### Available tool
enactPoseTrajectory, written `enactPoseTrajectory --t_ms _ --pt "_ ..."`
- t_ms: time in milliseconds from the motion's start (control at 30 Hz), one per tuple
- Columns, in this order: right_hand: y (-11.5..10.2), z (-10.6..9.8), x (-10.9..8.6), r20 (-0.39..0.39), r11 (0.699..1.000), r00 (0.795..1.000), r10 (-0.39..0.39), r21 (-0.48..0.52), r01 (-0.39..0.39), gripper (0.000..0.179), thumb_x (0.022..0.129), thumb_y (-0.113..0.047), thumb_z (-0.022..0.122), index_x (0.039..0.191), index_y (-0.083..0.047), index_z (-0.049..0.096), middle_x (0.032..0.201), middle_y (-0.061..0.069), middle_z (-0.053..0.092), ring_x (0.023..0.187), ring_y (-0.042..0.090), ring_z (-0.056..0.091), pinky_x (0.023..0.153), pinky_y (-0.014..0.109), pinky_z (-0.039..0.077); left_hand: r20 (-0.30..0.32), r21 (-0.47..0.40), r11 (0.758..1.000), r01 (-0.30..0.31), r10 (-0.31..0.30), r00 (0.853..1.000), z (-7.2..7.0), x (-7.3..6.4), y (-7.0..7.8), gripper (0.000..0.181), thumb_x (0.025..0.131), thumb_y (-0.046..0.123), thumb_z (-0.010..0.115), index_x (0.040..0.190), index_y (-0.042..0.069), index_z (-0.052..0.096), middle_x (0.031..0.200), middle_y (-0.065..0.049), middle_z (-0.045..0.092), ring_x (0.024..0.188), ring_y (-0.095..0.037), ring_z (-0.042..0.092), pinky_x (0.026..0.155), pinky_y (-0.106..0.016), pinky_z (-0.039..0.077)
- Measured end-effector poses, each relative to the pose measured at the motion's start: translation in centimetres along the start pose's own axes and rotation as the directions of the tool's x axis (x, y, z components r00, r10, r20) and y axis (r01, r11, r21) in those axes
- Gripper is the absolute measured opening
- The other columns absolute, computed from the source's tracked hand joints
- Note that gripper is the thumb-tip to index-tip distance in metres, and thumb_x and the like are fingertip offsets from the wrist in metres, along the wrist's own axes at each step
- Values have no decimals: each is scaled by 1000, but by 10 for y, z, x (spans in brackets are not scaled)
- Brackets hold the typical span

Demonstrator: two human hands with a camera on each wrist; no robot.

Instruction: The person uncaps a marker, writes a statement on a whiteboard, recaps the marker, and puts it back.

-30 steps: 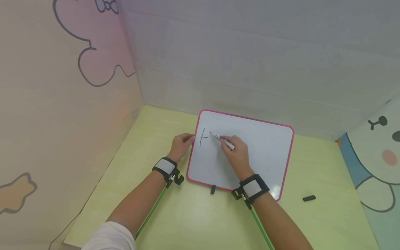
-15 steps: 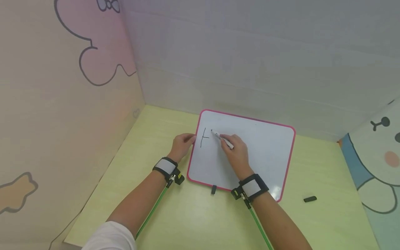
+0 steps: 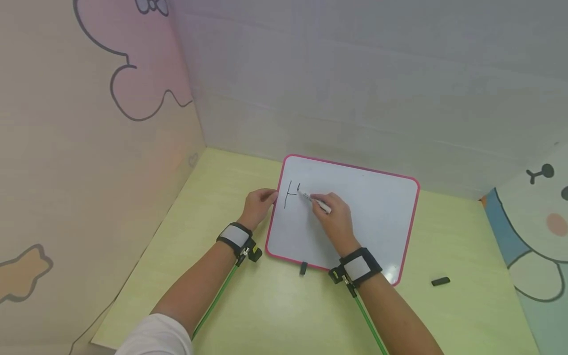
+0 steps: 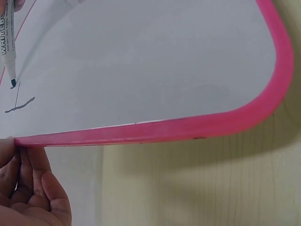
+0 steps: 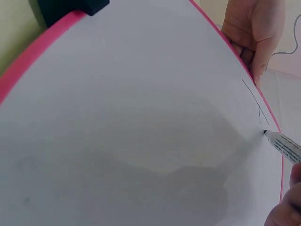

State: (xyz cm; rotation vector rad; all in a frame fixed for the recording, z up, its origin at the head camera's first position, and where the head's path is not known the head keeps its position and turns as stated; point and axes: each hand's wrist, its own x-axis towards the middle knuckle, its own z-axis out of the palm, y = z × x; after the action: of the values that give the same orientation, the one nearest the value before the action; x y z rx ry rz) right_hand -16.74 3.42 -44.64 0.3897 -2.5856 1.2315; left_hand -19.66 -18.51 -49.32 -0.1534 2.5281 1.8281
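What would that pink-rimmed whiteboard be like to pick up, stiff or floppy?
Probably stiff: the whiteboard looks flat even where the left hand pinches its rim. Likely light for its size, as it looks thin. Glare on its face suggests it may be slippery.

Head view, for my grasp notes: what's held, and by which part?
Right grip: marker, by its barrel. Left grip: whiteboard, by its left edge.

Pink mural shape point(image 3: 148, 96), upper left | orange shape point(image 3: 22, 273), lower left | cartoon face point(image 3: 534, 207), right edge | grey wall point(image 3: 346, 74), top centre
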Motion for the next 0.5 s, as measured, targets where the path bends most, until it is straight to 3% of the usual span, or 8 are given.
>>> enactPoseTrajectory --t_ms 500 --pt "1 1 -6 43 1000 999 -14 23 13 15 85 -13 64 97 -10 73 85 3 66 85 16 61 79 35 53 -10 -5 1000 19 -19 1000 1 0 1 33 93 29 59 115 6 65 110 -10 67 103 -22 62 93 -38 50"
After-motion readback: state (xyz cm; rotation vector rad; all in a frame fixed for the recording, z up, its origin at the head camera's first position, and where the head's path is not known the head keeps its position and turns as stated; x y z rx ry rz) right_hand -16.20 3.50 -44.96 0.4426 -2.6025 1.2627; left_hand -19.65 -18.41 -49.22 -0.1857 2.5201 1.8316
